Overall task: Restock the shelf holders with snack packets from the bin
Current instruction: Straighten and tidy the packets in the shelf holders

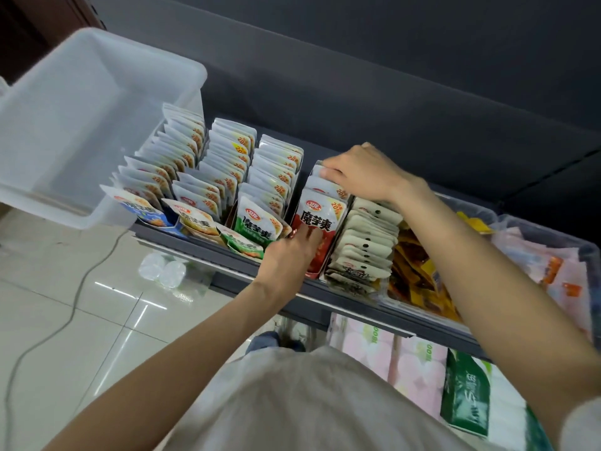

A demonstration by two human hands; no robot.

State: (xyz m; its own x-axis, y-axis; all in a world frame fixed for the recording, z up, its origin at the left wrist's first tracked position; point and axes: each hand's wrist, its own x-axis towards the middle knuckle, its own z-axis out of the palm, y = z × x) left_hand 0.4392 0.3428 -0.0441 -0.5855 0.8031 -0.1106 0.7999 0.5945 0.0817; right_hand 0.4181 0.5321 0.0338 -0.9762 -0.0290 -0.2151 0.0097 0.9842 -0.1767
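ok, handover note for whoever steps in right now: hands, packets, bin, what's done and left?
Left hand: fingers on the lower front of the red packet at the front of the red holder row.
Right hand: fingers curled over the tops of the packets at the back of that same row, pressing them in.
Bin: on the shelf's left end, looks empty.
Done: the blue, yellow and green rows to the left look full; the red row is filled.
Left: square up the red row, let go, then check the bin, since its floor is not fully in view.
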